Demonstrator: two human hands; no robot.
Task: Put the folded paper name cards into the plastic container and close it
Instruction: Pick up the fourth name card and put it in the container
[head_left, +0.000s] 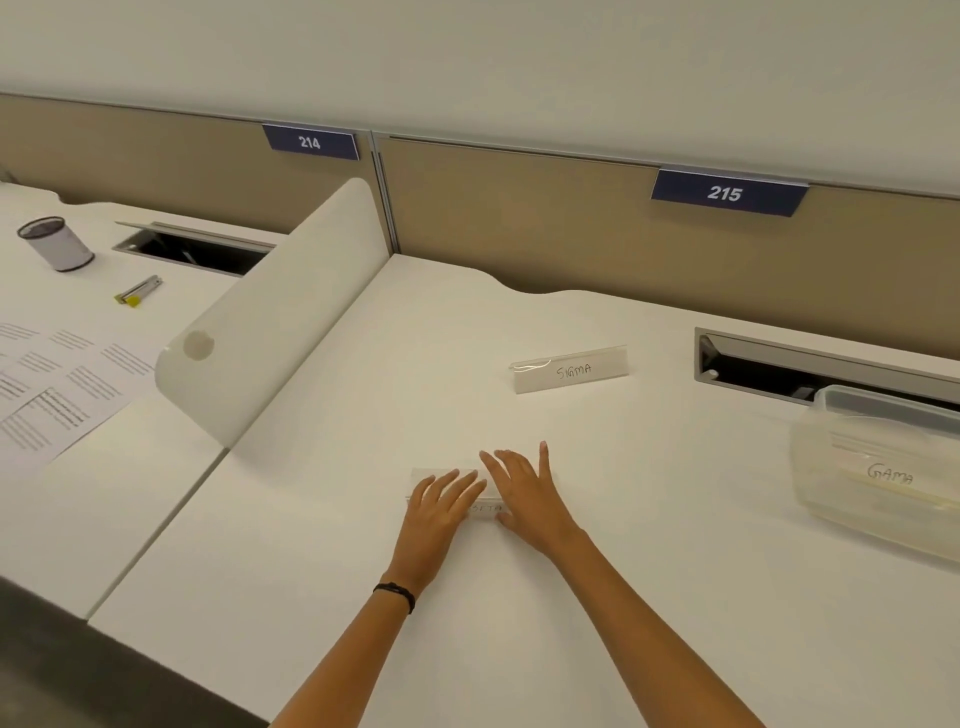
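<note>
On the neighbouring desk at far left we note a mesh pen cup (56, 244), a yellow-tipped marker (137, 290) and printed sheets (57, 384). None of these bears on the task. A white divider panel (270, 317) separates that desk from the working desk (322, 545).

Near centre, the left hand (441, 512) lies flat, fingers straight and spread, pressing down on the left part of a paper name card (485, 508). The right hand (530, 499) lies likewise, fingers extended, pressing the card's right part. Neither hand grips anything. The card sits on the desk beneath both palms. Only a strip between the hands and a far-left corner show, and its lettering is too covered to read.

Farther off and to the right, a second card marked SIGMA (571, 370) stands upright as a tent, well apart from the hands.

At the right edge sits the translucent plastic container (826, 483), with a card marked GAMA (889, 474) visible through its wall. We cannot tell whether its lid is on.

Assessment: the cards are light, thin and easily creased. Once flattened they will hug the smooth desk and resist lifting from above. We judge the best hold to be a pinch along a long edge or the fold, after working a fingertip under a corner. The container looks light and flexible, so it should be steadied while the lid is pressed home.
</note>
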